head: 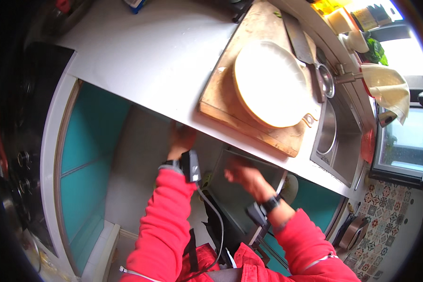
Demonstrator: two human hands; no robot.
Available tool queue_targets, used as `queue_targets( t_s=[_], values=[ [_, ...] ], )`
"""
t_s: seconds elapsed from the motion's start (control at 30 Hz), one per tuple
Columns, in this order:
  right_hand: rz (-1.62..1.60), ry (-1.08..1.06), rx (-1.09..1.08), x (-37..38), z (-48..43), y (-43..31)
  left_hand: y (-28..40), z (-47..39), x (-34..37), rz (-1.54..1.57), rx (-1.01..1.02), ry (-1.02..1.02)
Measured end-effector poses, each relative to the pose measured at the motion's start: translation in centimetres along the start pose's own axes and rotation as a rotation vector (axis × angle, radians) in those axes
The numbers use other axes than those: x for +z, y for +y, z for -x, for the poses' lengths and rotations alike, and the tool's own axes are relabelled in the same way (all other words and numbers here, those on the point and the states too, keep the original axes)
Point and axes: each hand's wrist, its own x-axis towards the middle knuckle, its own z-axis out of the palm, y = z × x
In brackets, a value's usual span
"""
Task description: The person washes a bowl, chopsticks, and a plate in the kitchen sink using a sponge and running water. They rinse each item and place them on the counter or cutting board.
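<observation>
My left hand [182,138], blurred by motion, reaches under the edge of the white countertop [151,70] into an open cabinet. Whether it holds anything there is hidden. My right hand [246,176], also blurred, is in front of a grey flat panel [229,197] below the counter; I cannot tell whether they touch. Teal cabinet panels [88,137] stand on either side of the opening. Above my hands, a large white dish [269,84] with a handle lies on a thick wooden cutting board [218,102].
A cleaver [296,38] lies on the board's far side. Beyond are a metal strainer [326,80] and a stainless steel sink [345,151]. A black cooktop [35,105] is at the left. A cable [216,215] hangs from a small black box [191,166] at my left wrist.
</observation>
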Motion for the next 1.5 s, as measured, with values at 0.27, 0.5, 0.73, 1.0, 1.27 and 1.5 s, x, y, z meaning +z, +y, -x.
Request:
queue_targets(
  t_s=[0.27, 0.5, 0.73, 1.0, 1.27, 1.5],
  values=[
    [1.031, 0.631, -1.304, -4.3, 11.5, -20.1, 10.8, 21.5, -0.2, 0.234, 0.166, 0.318],
    [0.878, 0.294, -0.685, -7.7, 4.1, -23.4, 9.8, 26.4, 10.6, -0.257, 0.975, 0.654],
    [0.620, -0.187, -0.337, -8.3, 5.5, -23.9, -10.5, 6.9, 23.1, -2.131, 0.538, -0.026],
    [0.519, -0.240, -0.364, -7.0, 6.4, -20.9, -14.7, -2.0, 24.6, -2.250, 0.172, 0.075],
    [0.182, -0.411, -0.277, -4.7, 16.8, -12.9, -16.4, 11.6, 25.7, -2.031, 0.109, -0.063],
    [0.037, -0.557, 0.267, 2.4, 16.0, -0.2, -6.5, 22.7, 19.1, -1.894, -0.082, 0.337]
  ],
)
